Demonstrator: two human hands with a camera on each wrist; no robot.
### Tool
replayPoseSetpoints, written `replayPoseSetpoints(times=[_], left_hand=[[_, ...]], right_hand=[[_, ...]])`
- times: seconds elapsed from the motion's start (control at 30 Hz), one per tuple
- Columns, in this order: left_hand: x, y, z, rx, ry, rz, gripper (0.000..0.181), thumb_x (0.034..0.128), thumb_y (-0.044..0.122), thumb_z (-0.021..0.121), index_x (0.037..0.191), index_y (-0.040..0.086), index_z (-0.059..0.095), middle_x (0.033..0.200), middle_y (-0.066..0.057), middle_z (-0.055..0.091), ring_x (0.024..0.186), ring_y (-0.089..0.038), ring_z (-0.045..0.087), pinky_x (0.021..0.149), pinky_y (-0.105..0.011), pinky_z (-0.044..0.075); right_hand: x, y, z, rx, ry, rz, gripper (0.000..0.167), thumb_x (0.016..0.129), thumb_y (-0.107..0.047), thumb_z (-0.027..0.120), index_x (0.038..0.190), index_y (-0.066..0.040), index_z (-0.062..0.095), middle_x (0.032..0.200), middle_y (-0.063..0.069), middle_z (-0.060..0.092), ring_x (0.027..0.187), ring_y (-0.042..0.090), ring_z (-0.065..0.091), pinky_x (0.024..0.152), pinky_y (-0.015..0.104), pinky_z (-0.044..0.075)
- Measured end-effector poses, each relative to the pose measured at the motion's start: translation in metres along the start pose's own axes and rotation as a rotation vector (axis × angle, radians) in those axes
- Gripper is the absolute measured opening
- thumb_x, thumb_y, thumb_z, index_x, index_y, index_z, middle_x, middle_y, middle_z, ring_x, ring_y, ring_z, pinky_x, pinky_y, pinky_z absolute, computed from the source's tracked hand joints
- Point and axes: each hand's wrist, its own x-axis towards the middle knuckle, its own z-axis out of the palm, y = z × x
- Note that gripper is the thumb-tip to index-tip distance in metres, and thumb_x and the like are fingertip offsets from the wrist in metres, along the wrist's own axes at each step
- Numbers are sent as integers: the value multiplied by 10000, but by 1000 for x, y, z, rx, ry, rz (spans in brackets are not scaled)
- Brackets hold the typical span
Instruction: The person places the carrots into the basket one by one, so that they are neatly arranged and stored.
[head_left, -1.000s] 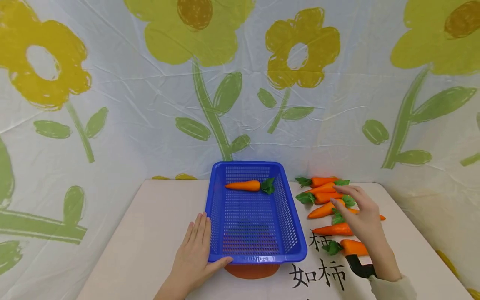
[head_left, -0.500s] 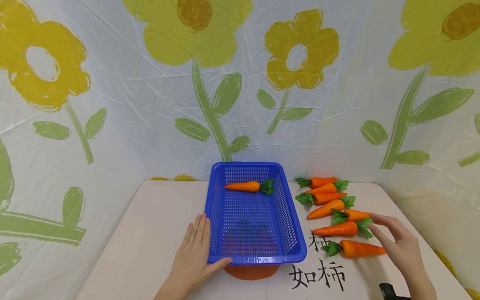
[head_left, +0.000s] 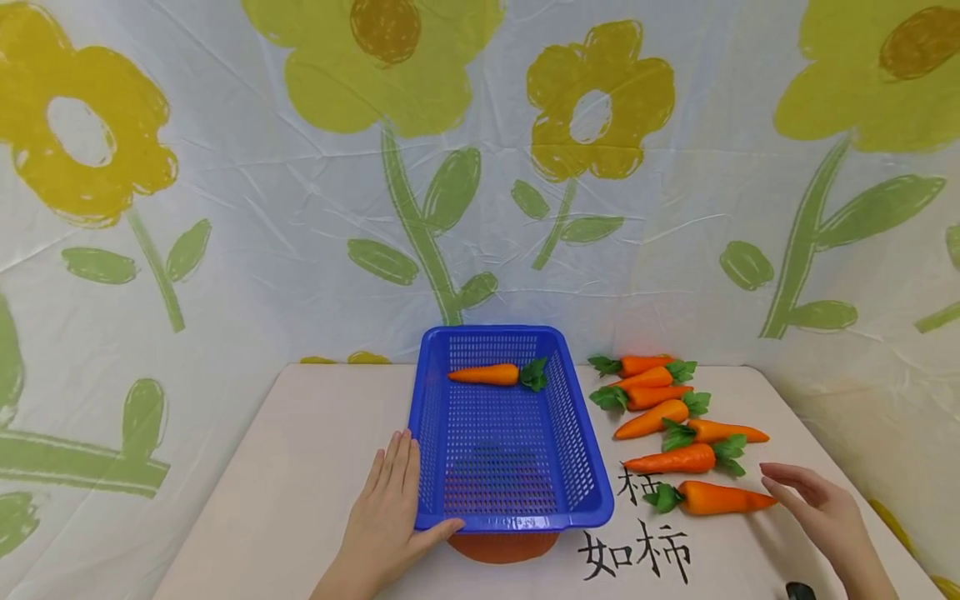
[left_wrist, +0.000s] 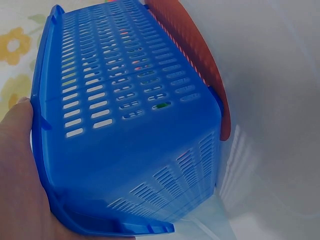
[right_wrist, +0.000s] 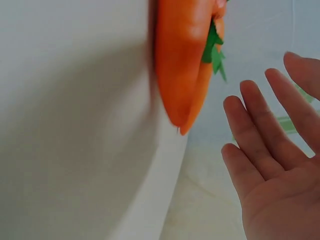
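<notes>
A blue plastic basket point(head_left: 517, 523) with slotted sides stands mid-table, one carrot point(head_left: 486, 374) lying across its far end. My left hand point(head_left: 384, 510) rests against the basket's left side, fingers straight, the thumb over the near corner of the rim. In the left wrist view this hand point(left_wrist: 20, 175) touches the rim from outside. To the right of the basket, several more carrots with green tops lie in a loose column. Beside the tip of the nearest carrot point(head_left: 722, 498) hovers my right hand point(head_left: 825, 517), holding nothing. The right wrist view shows its fingers point(right_wrist: 250, 107) spread, apart from the carrots.
An orange-brown round shape point(head_left: 504, 547) shows beneath the basket's near edge. Black written characters point(head_left: 633, 554) mark the pale tabletop point(head_left: 300, 467). A flower-printed cloth point(head_left: 300, 183) hangs behind and around the table.
My right hand has moved from above the carrots toward the right and nearer to me, uncovering the nearer ones. The left hand stays at the basket.
</notes>
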Motion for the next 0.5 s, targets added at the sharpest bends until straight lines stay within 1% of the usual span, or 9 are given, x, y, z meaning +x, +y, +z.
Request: replayPoseSetpoints(times=[0.03, 0.1, 0.2, 0.23, 0.3, 0.33, 0.43, 0.47, 0.5], left_hand=[[0, 0, 0, -1, 5, 1, 1102, 873, 806, 380, 1434, -142, 395, 1512, -299, 366, 1429, -405, 321, 1171, -488, 269], [-1, 0, 0, -1, 12, 4, 1100, 876, 805, 374, 1432, -143, 397, 1510, -300, 368, 1425, -408, 327, 1175, -484, 262], [-1, -1, 2, 3, 20, 7, 1103, 874, 809, 370, 1435, -141, 395, 1513, -297, 366, 1426, -407, 325, 1182, -479, 247], [-1, -1, 2, 4, 22, 8, 1103, 873, 810, 371, 1434, -140, 397, 1512, -297, 367, 1425, -407, 327, 1185, -476, 242], [-1, -1, 3, 5, 26, 12, 1107, 870, 813, 373, 1432, -141, 399, 1512, -298, 366, 1423, -408, 330, 1189, -473, 234], [-1, -1, 3, 5, 31, 15, 1109, 868, 815, 374, 1428, -142, 403, 1509, -300, 370, 1420, -409, 335, 1189, -473, 233], [-1, -1, 3, 2, 39, 20, 1109, 866, 814, 382, 1424, -144, 407, 1508, -303, 369, 1415, -413, 341, 1191, -471, 229], [-1, -1, 3, 1, 41, 22, 1110, 865, 814, 383, 1424, -144, 406, 1507, -304, 369, 1414, -414, 342, 1190, -472, 230], [-1, -1, 3, 1, 41, 21, 1111, 864, 815, 384, 1424, -144, 405, 1507, -305, 368, 1413, -415, 343, 1189, -472, 231]], right_hand=[[0, 2, -2, -9, -24, -7, 437, 954, -259, 684, 1232, 72, 622, 979, -332, 618, 936, -295, 407, 763, -45, 319], [-1, 7, -3, -18, -53, -47, 411, 939, -202, 703, 1231, 74, 621, 1003, -300, 637, 952, -281, 417, 769, -41, 319], [0, 15, -3, -62, -82, -113, 357, 889, -101, 737, 1204, 42, 649, 1022, -284, 639, 961, -279, 408, 751, -19, 320], [0, 17, -3, -94, -94, -118, 357, 874, -95, 746, 1199, 25, 659, 1025, -289, 631, 957, -286, 386, 743, 26, 346], [2, 20, -2, -142, -118, -119, 364, 843, -87, 759, 1183, 9, 673, 1019, -275, 633, 942, -295, 341, 839, 178, 439], [3, 22, -2, -167, -128, -112, 369, 828, -90, 767, 1176, 1, 680, 1015, -260, 638, 934, -297, 321, 866, 272, 462], [6, 23, 0, -224, -157, -91, 381, 793, -90, 785, 1153, -3, 694, 1013, -154, 683, 911, -280, 311, 838, 522, 464], [7, 23, 1, -229, -168, -88, 383, 785, -77, 784, 1149, 4, 695, 1018, -92, 697, 904, -264, 326, 838, 578, 453], [8, 23, 1, -242, -177, -80, 386, 777, -71, 787, 1144, 6, 697, 1020, -40, 704, 895, -244, 345, 842, 579, 453]])
